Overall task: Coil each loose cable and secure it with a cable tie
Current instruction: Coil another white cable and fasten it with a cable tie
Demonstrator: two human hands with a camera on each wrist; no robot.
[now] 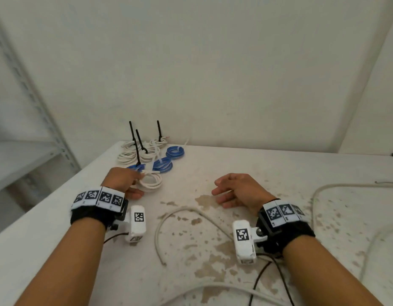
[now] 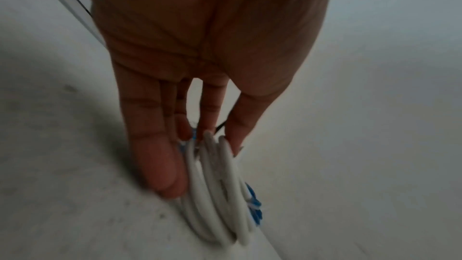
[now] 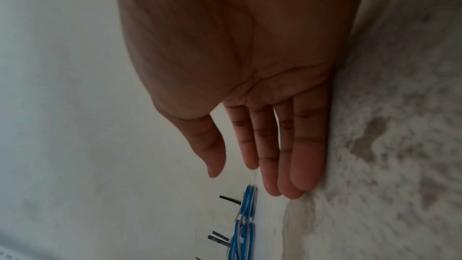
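A small white cable coil [image 1: 151, 182] bound with a white tie lies on the stained white table [image 1: 213, 164]. My left hand [image 1: 136, 184] reaches to it with straight fingers touching its near edge; in the left wrist view the fingers [image 2: 160, 165] and thumb lie against the white coil [image 2: 220, 189]. My right hand [image 1: 217, 192] hovers relaxed over the table, holding nothing, and its palm [image 3: 250, 66] is bare. A loose grey-white cable [image 1: 182, 210] curves between my wrists. A second loose cable [image 1: 336, 186] runs along the right side.
Behind the left hand lie several tied coils: white ones [image 1: 129, 156] with upright black ties [image 1: 132, 132] and blue ones [image 1: 174, 152] [image 3: 246, 205]. A metal shelf rack [image 1: 25, 155] stands beyond the table's left edge. Another cable [image 1: 213, 288] crosses the near edge.
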